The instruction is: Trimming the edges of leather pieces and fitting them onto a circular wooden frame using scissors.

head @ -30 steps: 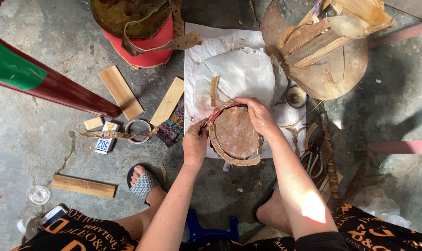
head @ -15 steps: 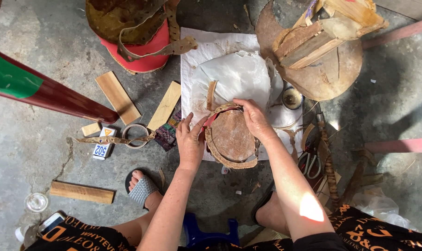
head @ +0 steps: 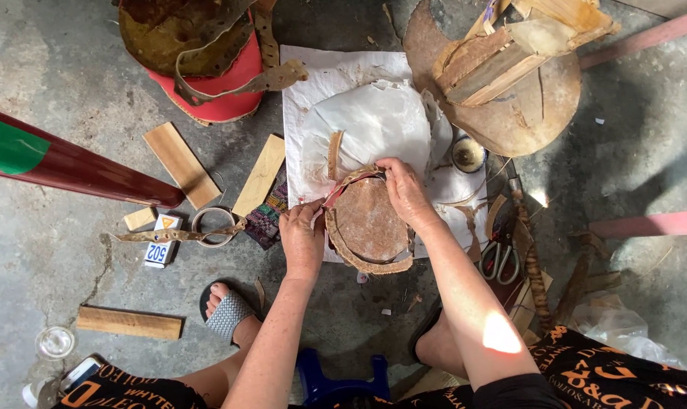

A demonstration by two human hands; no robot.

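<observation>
A round brown disc (head: pixel 370 221) with a tan strip wrapped around its rim lies on white sheets (head: pixel 373 121) on the concrete floor. My left hand (head: pixel 302 236) grips the disc's left edge where a red bit of strip shows. My right hand (head: pixel 404 193) presses on the disc's upper right rim, fingers curled over the strip. A short loose strip (head: pixel 333 154) stands up just above the disc.
Scissors (head: pixel 498 256) lie right of the disc, a small round tin (head: pixel 468 154) above them. Wooden slats (head: pixel 179 164) and a tape ring (head: pixel 211 225) lie left. A red stool (head: pixel 214 83) with a rusty disc stands at top left, a wooden block on a round board (head: pixel 525 98) at top right.
Both hands have stayed on the disc; the view shifted slightly and my left hand moved a little down its left rim.
</observation>
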